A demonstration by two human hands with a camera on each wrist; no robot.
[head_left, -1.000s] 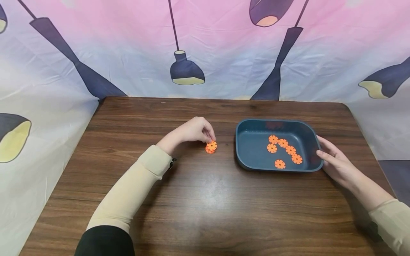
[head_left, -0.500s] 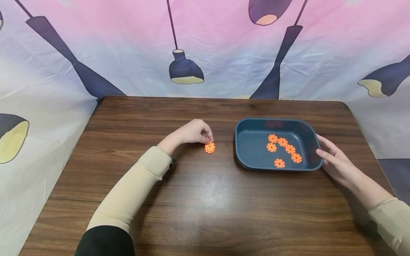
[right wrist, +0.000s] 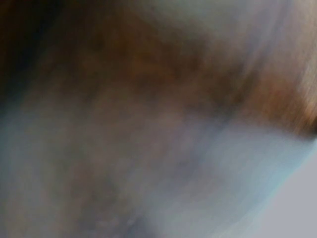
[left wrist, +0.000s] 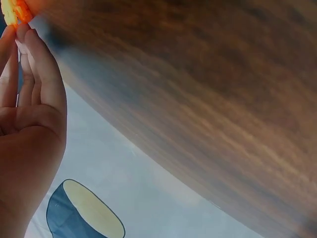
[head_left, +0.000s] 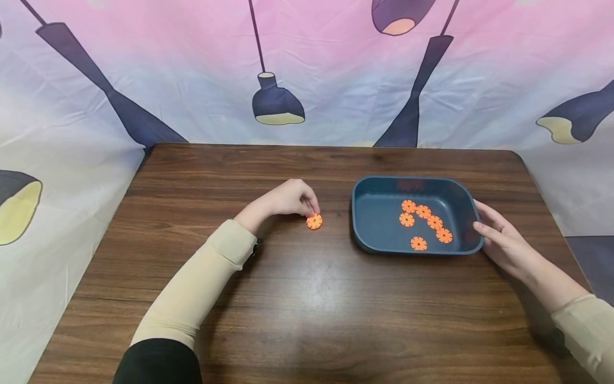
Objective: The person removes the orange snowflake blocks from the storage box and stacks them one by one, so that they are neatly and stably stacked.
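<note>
In the head view my left hand point(head_left: 293, 197) is low over the middle of the table, thumb and fingertips pinching an orange notched disc point(head_left: 314, 222). The left wrist view shows bright orange point(left wrist: 17, 11) at the fingertips, where two disc edges seem to lie together. My right hand point(head_left: 506, 242) grips the right end of a dark blue rectangular tub point(head_left: 364, 184), thumb over the rim and fingers along the outside. Several similar orange notched discs point(head_left: 434, 222) lie flat on the tub's floor, mostly toward its right half. The right wrist view is too blurred to show the hand.
The tub stands on a dark wood-grain table point(head_left: 307, 309), right of centre. Close behind the table's far edge hangs a cloth backdrop point(head_left: 331, 69) printed with lamps, which also shows along both sides.
The pinched disc has come down and left a little, onto the spot where another orange disc showed beneath it. My right hand and the tub have stayed in place.
</note>
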